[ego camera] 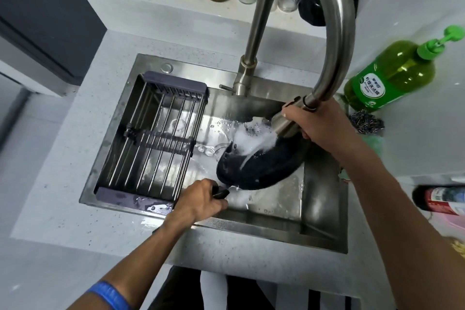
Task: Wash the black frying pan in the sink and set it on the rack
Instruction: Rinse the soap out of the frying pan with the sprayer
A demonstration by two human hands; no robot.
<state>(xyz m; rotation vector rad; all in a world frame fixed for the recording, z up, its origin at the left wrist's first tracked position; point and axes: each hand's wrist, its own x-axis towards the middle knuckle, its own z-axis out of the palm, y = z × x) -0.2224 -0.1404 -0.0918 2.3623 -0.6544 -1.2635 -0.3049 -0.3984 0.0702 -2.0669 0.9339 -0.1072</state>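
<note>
One drying rack (153, 143) is sitting across the left half of the sink (324, 211); one green dish-soap bottle (392, 78) and one steel scourer (367, 122) are lying at the right. The left hand (201, 199) is gripping the handle of the tilted black frying pan (261, 166) inside the basin. The right hand (317, 123) is gripping the faucet spray head (284, 123), which is spraying water onto the pan.

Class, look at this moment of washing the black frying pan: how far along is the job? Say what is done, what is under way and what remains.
Done: the frying pan is in the sink. Under way: the left hand grips its handle and the right hand holds the faucet sprayer, with water spraying onto the pan. Left: finish the wash and set the pan on the rack, which holds nothing.
</note>
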